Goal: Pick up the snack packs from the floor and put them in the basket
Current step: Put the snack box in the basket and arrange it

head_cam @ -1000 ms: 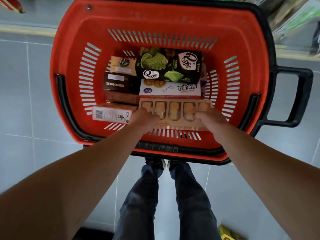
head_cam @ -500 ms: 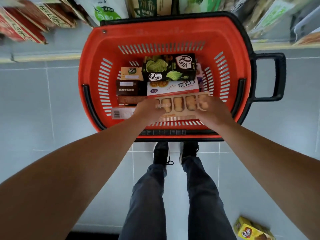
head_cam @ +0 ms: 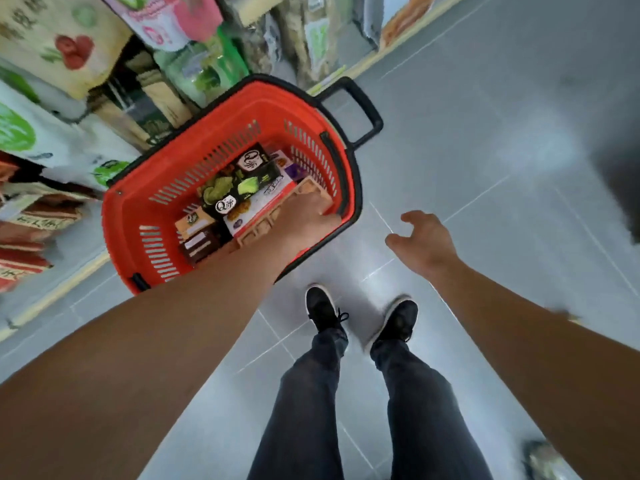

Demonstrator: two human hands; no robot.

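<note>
Grey tiled floor (head_cam: pixel 485 168), left hand (head_cam: pixel 304 220) in basket (head_cam: pixel 128 220)

Bright, even indoor light. Pale glare patches sheen the grey floor (head_cam: pixel 519 150). Motion blur smears the shelves (head_cam: pixel 69 98) at left and the corners; wide-angle distortion bends edges. Soft shadows beneath the shoes (head_cam: pixel 325 310).

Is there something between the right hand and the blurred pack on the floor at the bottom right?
Partly. The right hand hangs open above bare floor tiles, holding nothing. The blurred pack lies low behind it, and the person's own right forearm crosses above it. No other object shows between them.
</note>
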